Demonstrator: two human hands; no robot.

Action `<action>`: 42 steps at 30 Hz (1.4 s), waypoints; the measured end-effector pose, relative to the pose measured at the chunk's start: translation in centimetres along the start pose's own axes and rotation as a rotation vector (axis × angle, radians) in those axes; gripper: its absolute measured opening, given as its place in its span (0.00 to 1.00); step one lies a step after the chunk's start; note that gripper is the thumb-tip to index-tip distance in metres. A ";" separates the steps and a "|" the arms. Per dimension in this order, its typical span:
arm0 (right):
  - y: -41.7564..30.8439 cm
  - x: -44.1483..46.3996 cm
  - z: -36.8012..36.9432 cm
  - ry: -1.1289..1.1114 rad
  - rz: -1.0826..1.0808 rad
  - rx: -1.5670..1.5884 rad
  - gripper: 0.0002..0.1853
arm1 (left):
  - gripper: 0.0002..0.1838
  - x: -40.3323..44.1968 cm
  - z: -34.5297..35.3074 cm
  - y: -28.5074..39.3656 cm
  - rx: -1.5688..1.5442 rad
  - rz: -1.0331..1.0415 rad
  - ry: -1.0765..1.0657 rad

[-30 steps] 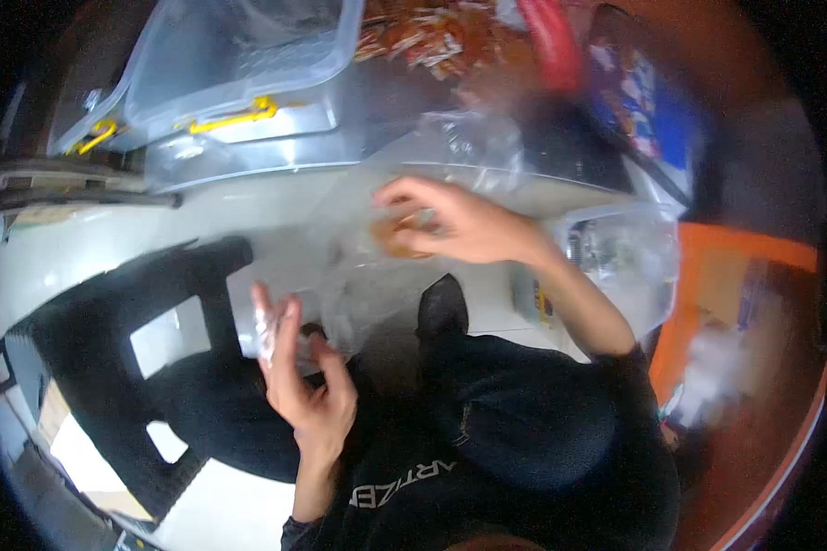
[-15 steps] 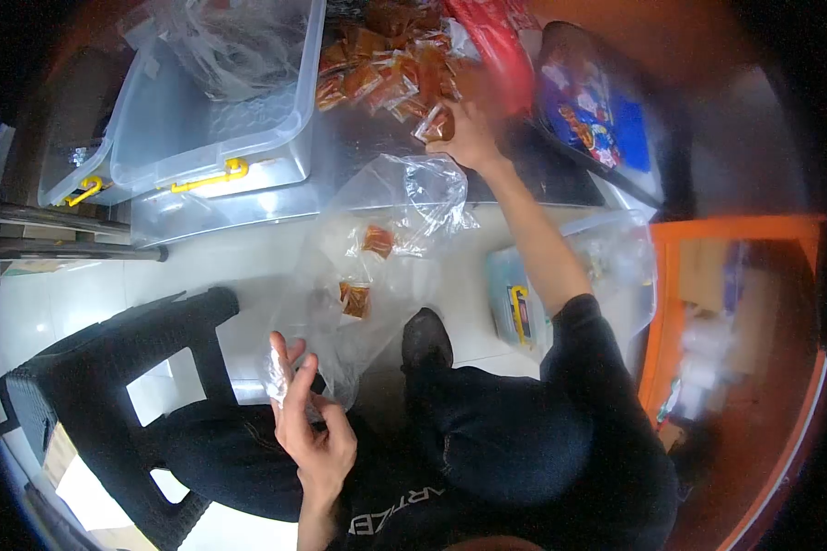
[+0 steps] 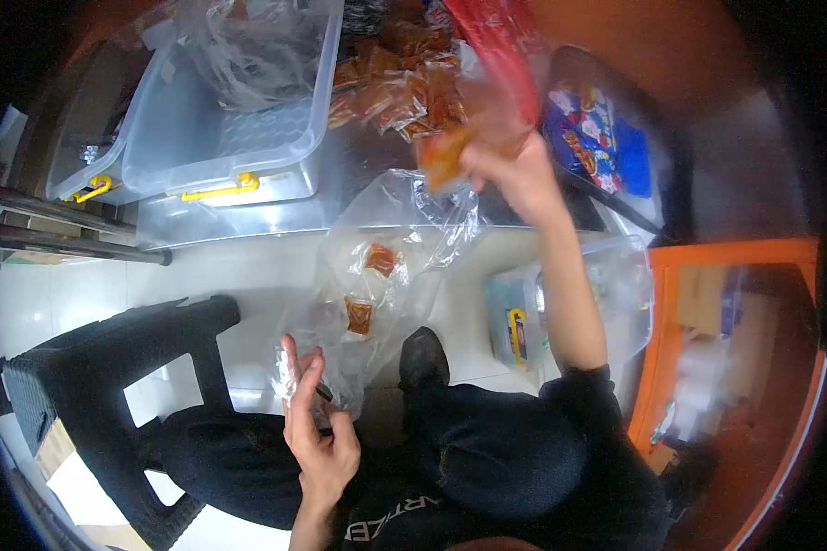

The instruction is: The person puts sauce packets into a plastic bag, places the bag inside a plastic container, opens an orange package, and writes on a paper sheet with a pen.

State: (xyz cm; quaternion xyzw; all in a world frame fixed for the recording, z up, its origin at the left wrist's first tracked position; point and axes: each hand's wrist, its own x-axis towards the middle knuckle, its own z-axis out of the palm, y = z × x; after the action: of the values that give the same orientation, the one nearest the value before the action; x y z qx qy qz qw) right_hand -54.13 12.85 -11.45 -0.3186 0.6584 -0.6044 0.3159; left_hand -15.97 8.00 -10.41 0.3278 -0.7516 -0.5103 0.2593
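Observation:
My right hand [image 3: 522,176] is over the front of the metal table, pinching an orange-brown sauce sachet [image 3: 443,158]; both are smeared by motion. Behind it lies a heap of similar sachets [image 3: 423,92]. A large clear plastic bag [image 3: 404,216] hangs from the table edge down toward my lap. Two sachets show in it, a reddish one [image 3: 379,260] and a brown one [image 3: 358,316]. Low in view, my left hand [image 3: 320,441] has the bag's near end caught among its partly spread fingers.
A clear bin [image 3: 230,151] with yellow latches, holding crumpled plastic, stands at the table's left. Red plastic [image 3: 496,46] and a dark tray [image 3: 560,138] with blue packets are at the right. Below are a black stool [image 3: 73,367], a second bin [image 3: 515,321] and an orange frame [image 3: 648,367].
My right hand has lifted a sachet off the heap's near edge and drawn it back toward me. My left hand still holds the bag; the whole view has shifted slightly.

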 end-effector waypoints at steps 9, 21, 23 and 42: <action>2.6 0.5 3.8 -0.131 0.006 -0.025 0.28 | 0.37 -1.0 -0.7 -0.2 0.026 0.011 0.063; 16.3 7.3 -2.0 0.393 0.100 -1.142 0.33 | 0.31 -2.9 -0.7 -0.8 -0.043 0.092 -0.089; 15.7 6.9 -3.7 0.372 0.057 -0.910 0.28 | 0.31 -2.8 -0.7 -0.8 -0.054 0.081 -0.064; 9.3 5.1 -1.0 0.440 -0.193 -0.164 0.19 | 0.35 -1.9 -0.3 -0.5 -0.069 0.067 -0.015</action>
State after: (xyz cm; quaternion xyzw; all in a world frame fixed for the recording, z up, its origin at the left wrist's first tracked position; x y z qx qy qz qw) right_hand -58.30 10.01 -20.84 -0.2651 0.7247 -0.6311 0.0789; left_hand -14.44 9.10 -10.86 0.2898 -0.7460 -0.5292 0.2818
